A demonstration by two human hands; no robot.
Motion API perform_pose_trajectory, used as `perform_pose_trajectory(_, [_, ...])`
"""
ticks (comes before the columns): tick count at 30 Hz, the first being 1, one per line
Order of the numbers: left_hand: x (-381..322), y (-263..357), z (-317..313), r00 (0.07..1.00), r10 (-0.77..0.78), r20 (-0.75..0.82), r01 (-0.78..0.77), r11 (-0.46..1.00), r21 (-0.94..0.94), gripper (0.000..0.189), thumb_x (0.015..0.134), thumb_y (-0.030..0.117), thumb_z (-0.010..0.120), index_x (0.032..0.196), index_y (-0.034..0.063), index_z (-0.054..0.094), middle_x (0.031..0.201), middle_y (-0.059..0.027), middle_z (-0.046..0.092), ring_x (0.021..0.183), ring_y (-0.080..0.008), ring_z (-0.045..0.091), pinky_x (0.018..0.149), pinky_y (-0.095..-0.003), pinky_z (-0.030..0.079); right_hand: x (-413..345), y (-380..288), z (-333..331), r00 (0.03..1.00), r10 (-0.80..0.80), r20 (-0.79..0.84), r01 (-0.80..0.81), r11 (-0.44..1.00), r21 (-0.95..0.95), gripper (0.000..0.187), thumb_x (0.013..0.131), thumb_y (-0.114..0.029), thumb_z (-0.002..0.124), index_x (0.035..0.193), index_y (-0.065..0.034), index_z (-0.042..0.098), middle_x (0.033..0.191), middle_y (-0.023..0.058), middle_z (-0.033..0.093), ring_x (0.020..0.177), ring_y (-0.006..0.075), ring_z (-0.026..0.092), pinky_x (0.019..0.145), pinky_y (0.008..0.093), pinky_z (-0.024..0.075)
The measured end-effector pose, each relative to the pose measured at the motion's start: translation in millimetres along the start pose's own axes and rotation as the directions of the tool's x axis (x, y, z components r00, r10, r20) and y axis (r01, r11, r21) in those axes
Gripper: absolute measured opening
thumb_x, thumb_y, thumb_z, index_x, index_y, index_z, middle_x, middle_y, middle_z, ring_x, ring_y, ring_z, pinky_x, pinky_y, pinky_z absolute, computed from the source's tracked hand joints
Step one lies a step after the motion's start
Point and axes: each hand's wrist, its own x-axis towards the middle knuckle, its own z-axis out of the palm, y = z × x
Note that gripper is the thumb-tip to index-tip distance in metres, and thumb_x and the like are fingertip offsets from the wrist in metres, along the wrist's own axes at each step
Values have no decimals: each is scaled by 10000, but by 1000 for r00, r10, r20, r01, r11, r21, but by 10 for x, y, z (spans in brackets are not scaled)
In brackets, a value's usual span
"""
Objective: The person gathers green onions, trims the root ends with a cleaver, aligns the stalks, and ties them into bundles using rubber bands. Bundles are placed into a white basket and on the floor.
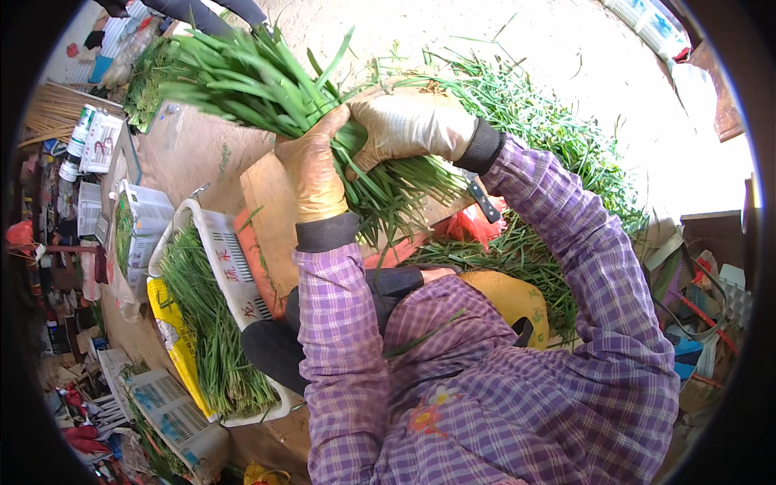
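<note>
A thick bunch of long green leafy stalks (260,85) is held up between both of my gloved hands. My left hand (315,163) grips it from the near left, its thumb across the stalks. Against the bunch's right side rests my right hand (412,124), fingers curled around it. The leaf ends point to the upper left and are slightly blurred; thinner ends spread to the lower right. Below the bunch lies a wooden board (267,206) over an orange-red surface. A knife with a black riveted handle (483,200) is near my right wrist, its blade mostly hidden.
A white plastic basket (215,242) of green stalks stands left of my knees, beside a yellow bag (176,339). Loose greens (545,127) lie heaped at the right, near a red plastic bag (476,224). Another person's legs (206,15) show at the top left.
</note>
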Motion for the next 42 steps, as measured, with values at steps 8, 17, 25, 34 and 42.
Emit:
perform_pose_trajectory(8, [272,55,-1000,948,-307,87,317,867,-384,367,863,260,628,1049,-56,650,1040,-211,693,920,-343,675,849,-463,553,-1059,756,61,530,398,-749,381,677,630,340,957,-204,609,1229,0,611,1114,94,681,1047,172,641,966,300,480])
perform_pose_trajectory(17, [8,-28,-1433,907,-287,-309,209,942,-263,384,946,355,483,1151,67,633,1132,-134,671,981,-316,674,814,-491,594,-1149,385,2234,845,252,-472,244,603,759,1047,686,-126,889,1536,-111,277,1396,93,527,1312,213,465,1114,386,356])
perform_pose_trajectory(25, [-198,-507,-988,734,-615,-286,414,740,-530,451,870,392,487,1136,77,667,1135,-132,688,995,-348,656,793,-550,549,-611,19,2111,926,363,-106,287,-493,822,785,732,-169,857,1377,-15,437,1333,112,539,1196,180,525,930,360,510])
perform_pose_trajectory(34, [-335,-1852,-887,656,-661,-364,419,720,-553,366,922,294,477,1080,11,649,1145,-137,674,989,-303,636,908,-469,495,-589,483,2362,665,704,-248,471,-137,872,495,843,-92,756,1288,-56,542,1145,10,614,1033,161,577,906,321,464])
perform_pose_trajectory(42, [-647,-2012,-1113,851,-492,-184,496,640,587,522,949,369,475,1315,2,536,1286,-149,610,1138,-308,581,1028,-424,425,-514,629,2412,514,857,-12,434,-248,866,428,823,-65,767,1217,-14,608,1162,51,659,1011,189,608,886,328,486])
